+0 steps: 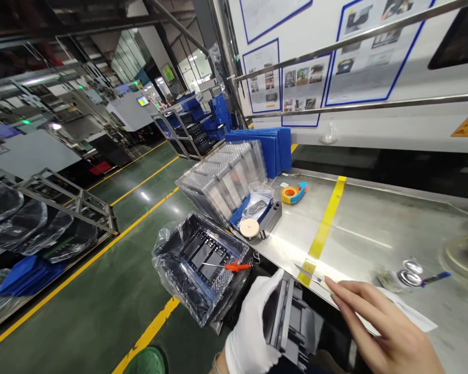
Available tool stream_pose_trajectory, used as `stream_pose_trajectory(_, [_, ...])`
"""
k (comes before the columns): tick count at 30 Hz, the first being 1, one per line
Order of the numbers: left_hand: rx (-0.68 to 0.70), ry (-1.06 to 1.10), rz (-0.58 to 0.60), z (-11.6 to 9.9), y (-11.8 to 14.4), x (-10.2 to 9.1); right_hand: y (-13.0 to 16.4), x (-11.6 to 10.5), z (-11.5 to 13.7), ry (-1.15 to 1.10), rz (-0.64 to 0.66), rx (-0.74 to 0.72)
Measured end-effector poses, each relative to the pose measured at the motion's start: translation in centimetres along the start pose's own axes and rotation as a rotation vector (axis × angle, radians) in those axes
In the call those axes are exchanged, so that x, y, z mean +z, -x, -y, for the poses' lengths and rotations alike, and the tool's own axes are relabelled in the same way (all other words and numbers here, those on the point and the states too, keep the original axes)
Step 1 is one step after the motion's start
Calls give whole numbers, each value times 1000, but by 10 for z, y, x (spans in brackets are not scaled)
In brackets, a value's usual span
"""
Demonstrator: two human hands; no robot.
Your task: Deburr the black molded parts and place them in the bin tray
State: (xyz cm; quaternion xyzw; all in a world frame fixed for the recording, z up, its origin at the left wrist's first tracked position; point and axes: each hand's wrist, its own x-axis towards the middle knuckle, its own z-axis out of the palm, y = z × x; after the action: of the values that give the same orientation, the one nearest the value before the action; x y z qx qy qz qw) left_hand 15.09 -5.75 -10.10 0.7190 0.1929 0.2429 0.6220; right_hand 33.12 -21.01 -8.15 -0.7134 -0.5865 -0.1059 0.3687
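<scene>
My left hand [249, 324], in a white glove, grips a dark moulded plastic part [296, 324] near the bottom of the view, tilted, with its ribs and slots facing right. My bare right hand [382, 322] pinches a small knife [312, 275] by its light handle. Its thin, pointed blade reaches left above the table edge, apart from the plastic part. Below the fingertips, a sheet of white paper [415, 314] is partly covered by my right hand.
On the metal table [374, 218] lie a tape dispenser [294, 193], a round cream disc [249, 228] and a blue pen [437, 279]. A film-lined black crate [214, 298] stands left, with an orange-handled tool [237, 267] over it. Clear trays [222, 171] stand behind.
</scene>
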Motion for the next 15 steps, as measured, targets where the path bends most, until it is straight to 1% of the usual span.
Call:
stream_pose_trajectory(3, [-60, 10, -39, 7, 0, 3, -1, -5, 0, -71, 15, -47])
stream_pose_trajectory(4, [-53, -22, -24, 8, 0, 3, -1, -5, -1, -79, 11, -40])
stream_pose_trajectory(5, [-22, -66, -1, 8, 0, 2, -1, -6, -2, -92, 9, -1])
stream_pose_trajectory(7, [95, -122, 70, 5, -1, -1, -3, -5, -3, -207, 42, 165])
stream_pose_trajectory(8, [132, -121, 111, 3, -2, -3, -4, -5, -2, -311, 83, 290])
stream_pose_trajectory(10, [125, -71, 172, -4, -5, -6, -8, -4, 4, -546, 201, 569])
stream_pose_trajectory(12, [82, -45, 225, -12, -9, -6, -15, -4, 13, -707, 305, 786])
stream_pose_trajectory(13, [65, -46, 238, -16, -10, -6, -19, -4, 18, -757, 346, 846])
stream_pose_trajectory(15, [42, -51, 260, -22, -13, -5, -25, -5, 25, -812, 408, 874])
